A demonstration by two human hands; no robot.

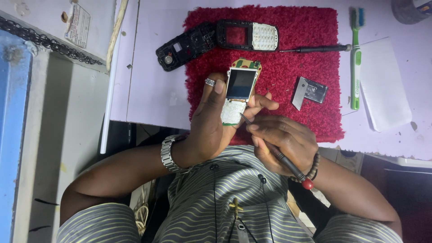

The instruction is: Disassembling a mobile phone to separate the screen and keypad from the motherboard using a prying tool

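Left hand point(208, 120) pinches bare phone circuit board point(238, 92) by its edges, above red mat point(310, 40). Right hand point(281, 141) grips thin screwdriver point(276, 153), tip at board's lower end. Board looks light, stiff, fragile; hold edges, avoid screen.

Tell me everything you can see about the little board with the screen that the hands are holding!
The board is a bare phone circuit board, green with gold edges at its top. A dark, blank screen in a white frame covers its upper part; below is a pale, worn keypad area. It is held above the red mat. The left hand grips it, thumb on the frame's left side. The right hand holds a screwdriver whose tip touches the lower right edge.
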